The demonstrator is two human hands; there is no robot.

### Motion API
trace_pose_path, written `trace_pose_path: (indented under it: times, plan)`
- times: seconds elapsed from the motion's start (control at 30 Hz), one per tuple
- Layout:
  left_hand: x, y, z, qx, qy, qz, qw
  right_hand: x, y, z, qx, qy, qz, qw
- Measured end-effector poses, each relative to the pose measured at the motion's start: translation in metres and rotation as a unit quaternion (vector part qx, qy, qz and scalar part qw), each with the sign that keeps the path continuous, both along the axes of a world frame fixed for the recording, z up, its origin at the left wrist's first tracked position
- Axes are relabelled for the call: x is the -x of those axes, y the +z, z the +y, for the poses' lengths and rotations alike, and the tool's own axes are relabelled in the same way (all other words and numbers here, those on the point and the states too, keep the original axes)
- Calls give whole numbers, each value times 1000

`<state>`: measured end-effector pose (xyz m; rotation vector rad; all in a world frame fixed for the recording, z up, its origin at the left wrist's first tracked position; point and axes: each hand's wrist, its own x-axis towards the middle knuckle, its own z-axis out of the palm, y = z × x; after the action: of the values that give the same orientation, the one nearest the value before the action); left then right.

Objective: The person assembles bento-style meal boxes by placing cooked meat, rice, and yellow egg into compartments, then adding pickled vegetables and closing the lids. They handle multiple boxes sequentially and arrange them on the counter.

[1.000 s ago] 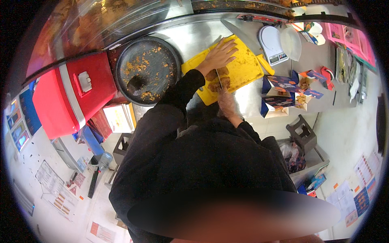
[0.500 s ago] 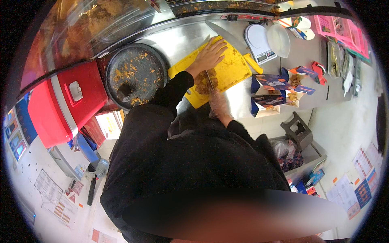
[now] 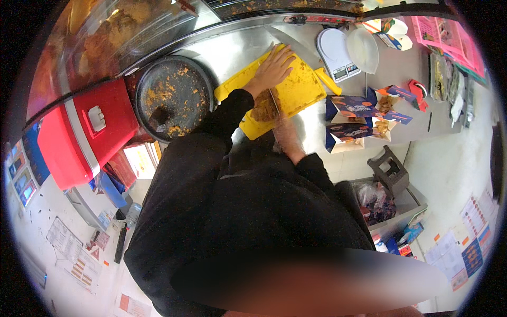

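Observation:
On a yellow cutting board (image 3: pixel 301 84) lies a flat, brown, breaded piece of fried food (image 3: pixel 263 110). My left hand (image 3: pixel 272 70) stretches over the board beyond the food, fingers out and slightly spread. Its wrist passes over the food's left side. A knife (image 3: pixel 274 100) stands on the food with its thin blade pointing away from me. My right hand (image 3: pixel 287 136), in what looks like a clear plastic glove, is closed round the knife's handle at the board's near edge. The hand is slightly blurred, and the handle is mostly hidden.
Left of the board sits a round dark pan (image 3: pixel 179 95) with crumbs, beside a red cooler box (image 3: pixel 100 132). To the right are a white kitchen scale (image 3: pixel 335 53), a translucent bowl (image 3: pixel 363 50) and dark blue food boxes (image 3: pixel 351 105). A large blade (image 3: pixel 288 39) lies behind the board.
The whole view has shifted a little. My left hand keeps its outstretched pose over the board. My right hand, still on the knife, is more blurred now.

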<state>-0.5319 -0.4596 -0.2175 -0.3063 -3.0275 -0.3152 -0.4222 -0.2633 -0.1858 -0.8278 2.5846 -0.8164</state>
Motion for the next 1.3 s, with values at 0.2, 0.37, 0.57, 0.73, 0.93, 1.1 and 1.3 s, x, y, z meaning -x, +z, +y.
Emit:
trace_pose_path:
  times: [0.2,0.37,0.57,0.73,0.93,1.1,1.3]
  plan:
    - [-12,43,-5,-116,39,79,989,-10,37,-2,-66,-84,-281,954]
    - [-45,63,-20,-131,7,66,989,-43,54,-10,60,-79,-299,949]
    - [-55,16,-30,-161,15,59,985,-43,43,-28,-140,-3,-255,957]
    - [-48,-2,-25,-61,7,2,998,-36,28,-27,-54,72,-186,979]
    - [-51,29,-31,-198,33,65,977,-54,15,-12,-52,14,-160,986]
    - [-72,31,-39,-213,32,76,974,-74,23,-20,-52,62,-166,983]
    - [-69,-3,-46,-157,3,42,987,-77,18,-40,-139,95,-72,983]
